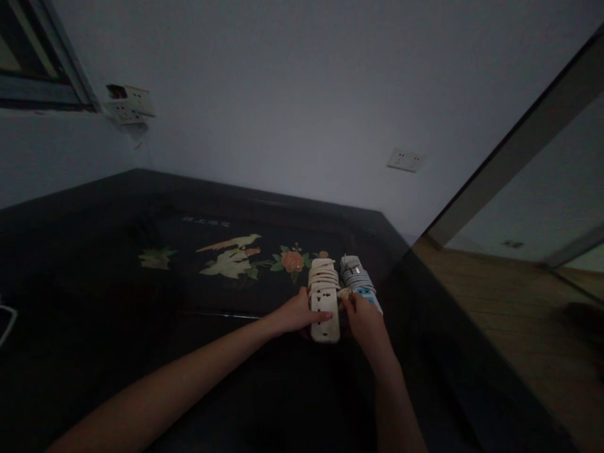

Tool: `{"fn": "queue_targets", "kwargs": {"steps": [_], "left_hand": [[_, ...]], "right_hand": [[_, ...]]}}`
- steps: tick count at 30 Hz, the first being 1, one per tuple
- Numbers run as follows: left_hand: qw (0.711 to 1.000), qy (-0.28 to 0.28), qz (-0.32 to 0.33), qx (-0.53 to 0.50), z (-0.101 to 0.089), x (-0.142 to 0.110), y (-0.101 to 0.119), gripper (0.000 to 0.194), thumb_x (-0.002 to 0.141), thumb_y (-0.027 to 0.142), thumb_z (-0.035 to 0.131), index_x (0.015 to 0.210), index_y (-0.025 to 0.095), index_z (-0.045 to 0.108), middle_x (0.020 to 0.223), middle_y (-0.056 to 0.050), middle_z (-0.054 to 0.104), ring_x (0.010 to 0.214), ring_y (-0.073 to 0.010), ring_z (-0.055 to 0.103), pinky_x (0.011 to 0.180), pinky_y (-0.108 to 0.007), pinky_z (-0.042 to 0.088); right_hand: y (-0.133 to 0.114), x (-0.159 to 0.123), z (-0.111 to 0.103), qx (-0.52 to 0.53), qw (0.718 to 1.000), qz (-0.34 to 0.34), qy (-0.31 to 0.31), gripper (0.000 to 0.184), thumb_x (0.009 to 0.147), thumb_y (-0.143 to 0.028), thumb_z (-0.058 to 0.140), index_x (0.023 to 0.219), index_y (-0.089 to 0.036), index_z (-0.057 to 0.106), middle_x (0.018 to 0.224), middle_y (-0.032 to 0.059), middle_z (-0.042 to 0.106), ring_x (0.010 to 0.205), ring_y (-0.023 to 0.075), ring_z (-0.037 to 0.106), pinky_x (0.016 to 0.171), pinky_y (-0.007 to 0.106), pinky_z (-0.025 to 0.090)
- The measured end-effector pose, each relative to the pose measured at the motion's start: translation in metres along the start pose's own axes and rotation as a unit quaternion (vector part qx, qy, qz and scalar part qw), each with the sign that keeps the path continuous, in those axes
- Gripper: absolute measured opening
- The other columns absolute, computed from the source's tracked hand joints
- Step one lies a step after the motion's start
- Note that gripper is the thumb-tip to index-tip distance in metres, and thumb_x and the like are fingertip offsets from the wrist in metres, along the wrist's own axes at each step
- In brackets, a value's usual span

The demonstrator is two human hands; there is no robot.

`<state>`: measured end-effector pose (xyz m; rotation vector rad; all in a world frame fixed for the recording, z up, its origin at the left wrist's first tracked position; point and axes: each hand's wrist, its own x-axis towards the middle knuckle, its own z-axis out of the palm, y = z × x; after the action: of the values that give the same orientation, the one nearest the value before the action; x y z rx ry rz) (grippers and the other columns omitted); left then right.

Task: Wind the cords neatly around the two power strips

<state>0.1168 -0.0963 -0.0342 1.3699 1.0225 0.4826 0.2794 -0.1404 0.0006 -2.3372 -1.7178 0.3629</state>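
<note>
A cream power strip (324, 301) with its cord wound round its far end lies on a black lacquered table (94, 264). My left hand (298, 312) grips its left side, thumb across the top. My right hand (361, 319) is closed in a pinch at the strip's right edge, on what looks like the cord's plug end. Right beside it lies a second power strip (358, 283), white and blue, also wrapped in its grey cord, partly hidden by my right hand.
The table top has an inlaid bird and flower picture (236, 255). Wall sockets sit at the back left (129, 104) and back right (404, 160). A wooden floor (519, 314) lies past the table's right edge. A white object (5, 321) shows at the far left.
</note>
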Motion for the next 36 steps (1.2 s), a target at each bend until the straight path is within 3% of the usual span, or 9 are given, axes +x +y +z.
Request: {"fn": "queue_targets", "kwargs": {"steps": [4, 8, 13, 18, 27, 30, 33, 35, 36], "left_hand": [[0.992, -0.014, -0.019, 0.121, 0.005, 0.008, 0.008, 0.068, 0.072, 0.044, 0.07, 0.122, 0.013, 0.036, 0.115, -0.02, 0.063, 0.065, -0.0226, 0.07, 0.038, -0.025, 0.05], [0.986, -0.039, -0.019, 0.159, 0.006, 0.015, 0.013, 0.069, 0.076, 0.046, 0.066, 0.125, 0.01, 0.033, 0.1, -0.017, 0.07, 0.048, -0.016, 0.065, 0.035, -0.022, 0.047], [0.975, -0.077, -0.012, 0.208, 0.001, 0.022, 0.02, 0.065, 0.079, 0.054, 0.06, 0.122, 0.009, 0.04, 0.078, -0.011, 0.072, 0.045, -0.0164, 0.063, 0.038, -0.023, 0.047], [0.964, -0.075, 0.005, 0.256, -0.004, 0.025, 0.026, 0.065, 0.078, 0.063, 0.054, 0.117, 0.012, 0.048, 0.073, -0.01, 0.071, 0.049, -0.0203, 0.065, 0.041, -0.025, 0.047], [0.966, -0.052, 0.027, 0.252, -0.012, 0.023, 0.019, 0.06, 0.08, 0.068, 0.048, 0.105, 0.013, 0.053, 0.057, -0.003, 0.063, 0.045, -0.0177, 0.06, 0.044, -0.026, 0.046], [0.968, 0.0, 0.056, 0.243, -0.025, 0.013, 0.019, 0.058, 0.08, 0.067, 0.049, 0.104, 0.014, 0.053, 0.058, -0.002, 0.063, 0.05, -0.0187, 0.061, 0.052, -0.029, 0.048], [0.969, 0.052, 0.116, 0.211, -0.042, -0.008, 0.02, 0.04, 0.089, 0.053, 0.043, 0.106, 0.018, 0.054, 0.084, -0.006, 0.068, 0.077, -0.0188, 0.066, 0.073, -0.03, 0.051], [0.973, 0.082, 0.165, 0.138, -0.05, -0.029, 0.016, 0.037, 0.094, 0.046, 0.037, 0.116, 0.02, 0.051, 0.114, -0.009, 0.063, 0.103, -0.0193, 0.061, 0.087, -0.031, 0.049], [0.975, 0.086, 0.198, 0.059, -0.053, -0.04, 0.012, 0.04, 0.094, 0.046, 0.038, 0.124, 0.021, 0.047, 0.129, -0.011, 0.056, 0.114, -0.0213, 0.056, 0.092, -0.033, 0.048]], "right_hand": [[0.001, 0.001, 0.0, -0.04, 0.999, 0.027, 0.014, 0.029, 0.097, -0.024, 0.037, 0.103, -0.011, 0.062, 0.093, 0.0164, 0.07, 0.089, 0.0244, 0.067, 0.071, 0.03, 0.043], [-0.002, 0.0, 0.0, -0.054, 0.997, 0.045, 0.022, 0.03, 0.098, -0.023, 0.035, 0.106, -0.01, 0.06, 0.093, 0.0169, 0.07, 0.091, 0.0253, 0.067, 0.073, 0.031, 0.043], [-0.006, 0.001, 0.001, -0.047, 0.997, 0.06, 0.032, 0.031, 0.097, -0.027, 0.037, 0.113, -0.009, 0.056, 0.094, 0.0167, 0.07, 0.091, 0.0261, 0.068, 0.074, 0.031, 0.044], [-0.008, 0.0, -0.001, -0.031, 0.996, 0.068, 0.048, 0.037, 0.096, -0.027, 0.041, 0.128, -0.01, 0.047, 0.097, 0.0156, 0.07, 0.096, 0.026, 0.067, 0.078, 0.032, 0.045], [-0.001, -0.01, -0.019, 0.012, 0.986, 0.106, 0.128, 0.042, 0.095, -0.036, 0.038, 0.133, -0.02, 0.048, 0.094, 0.012, 0.071, 0.085, 0.0277, 0.068, 0.072, 0.035, 0.046], [0.0, -0.015, -0.026, 0.107, 0.971, 0.052, 0.206, 0.04, 0.094, -0.037, 0.038, 0.125, -0.018, 0.054, 0.084, 0.0084, 0.07, 0.074, 0.0216, 0.066, 0.068, 0.03, 0.046], [-0.014, -0.025, -0.024, 0.276, 0.917, -0.055, 0.281, 0.038, 0.093, -0.039, 0.039, 0.109, -0.014, 0.062, 0.083, 0.01, 0.068, 0.073, 0.02, 0.064, 0.068, 0.029, 0.049], [-0.031, -0.035, -0.017, 0.362, 0.889, -0.125, 0.251, 0.04, 0.094, -0.042, 0.036, 0.112, -0.015, 0.06, 0.098, 0.0128, 0.067, 0.088, 0.0217, 0.064, 0.078, 0.032, 0.051], [-0.041, -0.039, -0.011, 0.388, 0.881, -0.178, 0.202, 0.041, 0.095, -0.045, 0.037, 0.118, -0.018, 0.058, 0.114, 0.0136, 0.064, 0.105, 0.0229, 0.061, 0.087, 0.035, 0.049]]}}
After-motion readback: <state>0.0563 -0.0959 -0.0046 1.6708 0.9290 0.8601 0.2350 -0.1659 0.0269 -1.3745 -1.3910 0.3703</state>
